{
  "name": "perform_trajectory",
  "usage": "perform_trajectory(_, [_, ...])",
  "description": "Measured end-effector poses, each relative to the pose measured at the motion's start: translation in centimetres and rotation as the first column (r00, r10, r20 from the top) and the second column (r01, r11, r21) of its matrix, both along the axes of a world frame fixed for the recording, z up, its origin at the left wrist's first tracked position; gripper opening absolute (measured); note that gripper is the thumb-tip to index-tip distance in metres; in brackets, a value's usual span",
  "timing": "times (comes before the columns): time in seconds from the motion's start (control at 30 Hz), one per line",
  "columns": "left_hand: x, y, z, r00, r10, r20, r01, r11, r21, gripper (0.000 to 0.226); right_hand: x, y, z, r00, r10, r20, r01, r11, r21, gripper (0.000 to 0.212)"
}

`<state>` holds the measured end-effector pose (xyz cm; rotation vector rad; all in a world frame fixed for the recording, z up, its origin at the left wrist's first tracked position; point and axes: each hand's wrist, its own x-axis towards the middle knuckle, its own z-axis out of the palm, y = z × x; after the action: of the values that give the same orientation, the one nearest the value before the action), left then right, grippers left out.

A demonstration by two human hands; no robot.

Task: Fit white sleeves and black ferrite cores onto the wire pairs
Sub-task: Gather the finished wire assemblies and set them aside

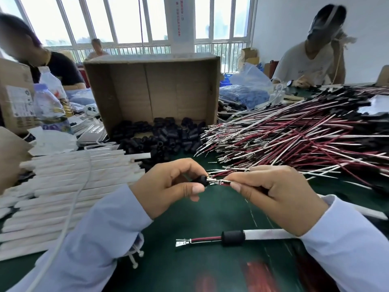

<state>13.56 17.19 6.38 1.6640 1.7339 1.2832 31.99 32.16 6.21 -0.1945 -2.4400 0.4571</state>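
My left hand (168, 184) pinches a black ferrite core (202, 179) between thumb and fingers. My right hand (273, 194) pinches a wire pair (221, 182) just behind its metal terminals, whose tips meet the core's opening. On the green mat (210, 266) below lies a finished wire pair (210, 240) carrying a black core (233, 238) and a white sleeve (267, 234). White sleeves (69, 186) lie stacked at the left. Loose black cores (162, 138) spill from a cardboard box (151, 89). A big heap of red, white and black wires (294, 138) lies at the right.
A white cable (69, 209) crosses the sleeves and my left sleeve. Plastic bottles (50, 102), bags and boxes crowd the left rear. One person sits at the back left and another (311, 60) at the back right, with a third farther off by the windows.
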Motion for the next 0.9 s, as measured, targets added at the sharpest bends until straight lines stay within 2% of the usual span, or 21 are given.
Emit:
perform_trajectory(0.07, [0.0, -0.1, 0.0, 0.999, 0.005, -0.046, -0.007, 0.999, -0.043, 0.020, 0.1, -0.1, -0.1, 1.000, -0.014, -0.004, 0.014, 0.999, 0.051, 0.022])
perform_trajectory(0.2, [0.2, -0.4, 0.3, 0.994, 0.009, -0.108, -0.017, 0.997, -0.070, 0.020, 0.1, -0.2, -0.4, 1.000, -0.023, 0.014, 0.023, 0.999, 0.031, 0.023])
perform_trajectory(0.33, [0.3, -0.8, 0.6, 0.996, 0.000, -0.084, -0.006, 0.997, -0.076, 0.026, 0.3, -0.5, -0.4, 1.000, -0.016, -0.015, 0.017, 0.999, 0.049, 0.022])
perform_trajectory(0.5, [0.5, -1.0, 0.7, 0.997, -0.013, -0.082, 0.003, 0.993, -0.120, 0.018, 0.2, -1.0, -0.4, 0.997, -0.061, -0.037, 0.066, 0.989, 0.135, 0.026])
perform_trajectory(0.6, [0.5, -0.9, 0.7, 0.986, 0.025, -0.166, -0.048, 0.989, -0.137, 0.025, 0.1, -1.1, -0.6, 0.996, -0.087, -0.021, 0.089, 0.979, 0.181, 0.034])
perform_trajectory(0.67, [0.5, -0.9, 0.8, 0.980, 0.034, -0.198, -0.064, 0.987, -0.145, 0.027, 0.0, -1.2, -0.8, 0.997, -0.072, -0.004, 0.072, 0.985, 0.158, 0.029])
perform_trajectory(0.77, [0.4, -1.0, 0.9, 0.989, 0.004, -0.150, -0.027, 0.988, -0.152, 0.035, -0.1, -1.3, -0.9, 0.998, -0.058, -0.003, 0.057, 0.987, 0.147, 0.021])
perform_trajectory(0.83, [0.4, -1.0, 0.9, 0.993, 0.012, -0.113, -0.029, 0.988, -0.150, 0.037, -0.1, -1.4, -0.7, 0.998, -0.068, -0.011, 0.069, 0.982, 0.178, 0.026])
perform_trajectory(0.9, [0.5, -0.8, 0.7, 0.989, 0.029, -0.143, -0.056, 0.981, -0.185, 0.038, -0.1, -1.8, -0.7, 0.996, -0.083, 0.019, 0.077, 0.974, 0.212, 0.027])
